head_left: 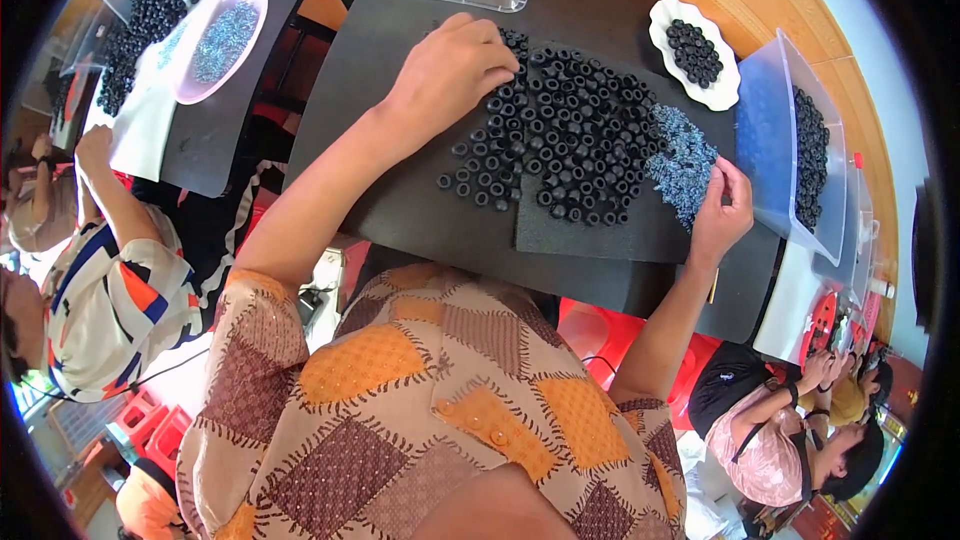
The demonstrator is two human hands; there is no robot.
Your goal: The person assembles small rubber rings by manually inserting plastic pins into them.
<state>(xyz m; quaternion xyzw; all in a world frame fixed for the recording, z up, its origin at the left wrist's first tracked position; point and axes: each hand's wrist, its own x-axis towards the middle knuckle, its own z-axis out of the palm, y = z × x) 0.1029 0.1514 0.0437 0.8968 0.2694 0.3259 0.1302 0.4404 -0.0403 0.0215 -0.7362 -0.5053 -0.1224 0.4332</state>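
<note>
Head view shows your left hand [455, 72] curled over the black beads [590, 130] and your right hand [722, 215] pinched in at the blue bits [680, 160] (whether either grip holds a piece, I cannot tell), both heaps spread on the bench [400, 202], perhaps for easy picking.

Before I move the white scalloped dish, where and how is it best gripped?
Grip the white scalloped dish by its wavy rim, probably from the left: black tabletop lies there, while the translucent bin crowds its right side. Ring-shaped black pieces lie in it, so keep it level.
</note>
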